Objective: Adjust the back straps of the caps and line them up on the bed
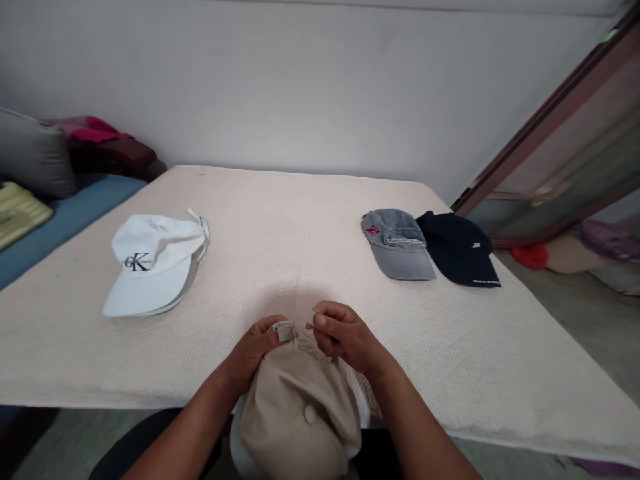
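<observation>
A beige cap (300,413) is at the table's front edge, its crown button facing up and its back strap pointing away from me. My left hand (253,353) grips the cap's left rear, beside a small metal buckle (285,331) on the strap. Pinched in the fingers of my right hand (345,333) is the loose end of the cap's strap, apart from the buckle. The beige cap's brim is mostly hidden under its crown.
White caps (155,260), seemingly stacked, lie at left on the cloth-covered table (290,220). To the right, a grey cap (399,243) touches a navy cap (457,250). A wall stands behind the table. Cushions (35,153) are at far left, a doorway at right.
</observation>
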A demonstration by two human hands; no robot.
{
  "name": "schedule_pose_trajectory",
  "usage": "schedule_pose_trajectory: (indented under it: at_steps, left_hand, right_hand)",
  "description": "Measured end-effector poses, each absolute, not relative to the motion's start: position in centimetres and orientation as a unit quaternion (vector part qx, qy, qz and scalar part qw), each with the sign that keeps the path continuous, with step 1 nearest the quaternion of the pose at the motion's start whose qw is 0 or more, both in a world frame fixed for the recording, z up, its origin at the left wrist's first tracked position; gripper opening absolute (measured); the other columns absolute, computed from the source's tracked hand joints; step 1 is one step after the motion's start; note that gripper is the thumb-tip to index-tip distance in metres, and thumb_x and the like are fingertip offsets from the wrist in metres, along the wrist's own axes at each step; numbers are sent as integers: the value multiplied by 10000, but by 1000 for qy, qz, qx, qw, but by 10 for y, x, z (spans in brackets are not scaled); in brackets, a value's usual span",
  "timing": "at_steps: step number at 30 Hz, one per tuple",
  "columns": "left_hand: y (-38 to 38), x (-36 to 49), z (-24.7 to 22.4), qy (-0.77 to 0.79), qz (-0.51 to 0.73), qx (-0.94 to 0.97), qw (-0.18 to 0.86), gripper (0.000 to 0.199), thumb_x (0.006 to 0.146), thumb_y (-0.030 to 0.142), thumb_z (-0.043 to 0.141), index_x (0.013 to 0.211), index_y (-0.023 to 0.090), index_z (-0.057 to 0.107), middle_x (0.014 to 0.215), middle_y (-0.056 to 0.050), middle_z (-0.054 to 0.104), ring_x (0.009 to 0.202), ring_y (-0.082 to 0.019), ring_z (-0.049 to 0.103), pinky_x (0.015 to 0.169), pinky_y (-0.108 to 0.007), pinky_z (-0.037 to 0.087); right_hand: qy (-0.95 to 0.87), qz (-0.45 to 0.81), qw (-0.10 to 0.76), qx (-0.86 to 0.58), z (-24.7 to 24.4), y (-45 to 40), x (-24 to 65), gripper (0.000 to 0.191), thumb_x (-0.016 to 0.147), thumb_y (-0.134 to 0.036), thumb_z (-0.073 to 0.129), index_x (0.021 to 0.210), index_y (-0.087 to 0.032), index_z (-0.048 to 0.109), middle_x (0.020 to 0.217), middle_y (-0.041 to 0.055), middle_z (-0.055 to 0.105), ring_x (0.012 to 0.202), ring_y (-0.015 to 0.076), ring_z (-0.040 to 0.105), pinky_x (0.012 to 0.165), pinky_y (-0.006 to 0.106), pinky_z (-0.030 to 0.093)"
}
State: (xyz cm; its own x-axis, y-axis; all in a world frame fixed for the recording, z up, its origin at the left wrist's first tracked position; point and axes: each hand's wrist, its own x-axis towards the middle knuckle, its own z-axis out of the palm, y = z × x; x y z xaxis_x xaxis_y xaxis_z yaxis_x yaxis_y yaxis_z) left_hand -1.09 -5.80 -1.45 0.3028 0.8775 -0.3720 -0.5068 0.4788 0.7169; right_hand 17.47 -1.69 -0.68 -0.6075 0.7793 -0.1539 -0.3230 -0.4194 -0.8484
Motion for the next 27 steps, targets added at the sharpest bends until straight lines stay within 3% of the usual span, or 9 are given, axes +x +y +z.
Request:
schedule_pose_trajectory:
  at_steps: [5, 12, 27]
  left_hand:
    - [-59, -14, -18, 380, 468, 232, 763, 77, 739, 233, 698, 753, 167, 662, 689, 4, 667, 586, -106, 581, 577, -206, 433]
    - [-60, -15, -15, 421, 467, 209, 749, 215, 624, 254, 792, 783, 174, 671, 679, 14, 664, 574, -94, 578, 556, -191, 436]
    - [-59, -15, -21, 424, 458, 243, 742, 177, 665, 263, 763, 775, 171, 660, 658, 25, 634, 559, -78, 546, 542, -179, 413]
  right_hand:
    - [-455, 785, 311, -283, -7, -18, 175, 232, 797, -328, 629, 675, -152, 539, 475, -77, 402, 388, 29, 265, 379, 184, 159]
    - [-477, 776, 292, -293, -10, -19, 176, 218, 812, -311, 622, 693, -145, 545, 514, -71, 384, 413, 33, 281, 387, 184, 173]
    - [-524, 738, 288, -312, -10, -17, 179, 231, 809, -340, 615, 700, -146, 553, 523, -65, 405, 443, 44, 312, 420, 191, 223]
